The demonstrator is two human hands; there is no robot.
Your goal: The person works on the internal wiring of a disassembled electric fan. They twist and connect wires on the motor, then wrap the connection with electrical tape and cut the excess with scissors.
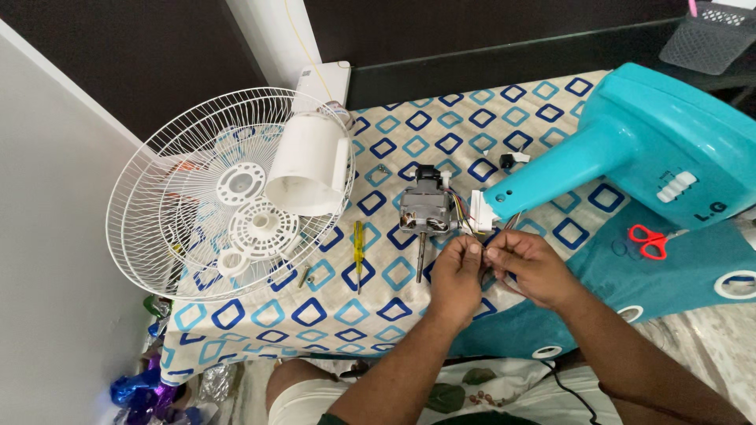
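Note:
A grey fan motor with a steel shaft lies on the patterned cloth, its coloured wires running to the white neck of a turquoise fan stand. My left hand and my right hand meet just below the motor, fingertips pinched together on the thin wires. Both hands sit in front of the stand's neck.
White wire fan guards and a white plastic motor cover lie at the left. A yellow-handled screwdriver and loose screws lie left of the motor. Red scissors rest on the stand's base at right. A grey basket sits far right.

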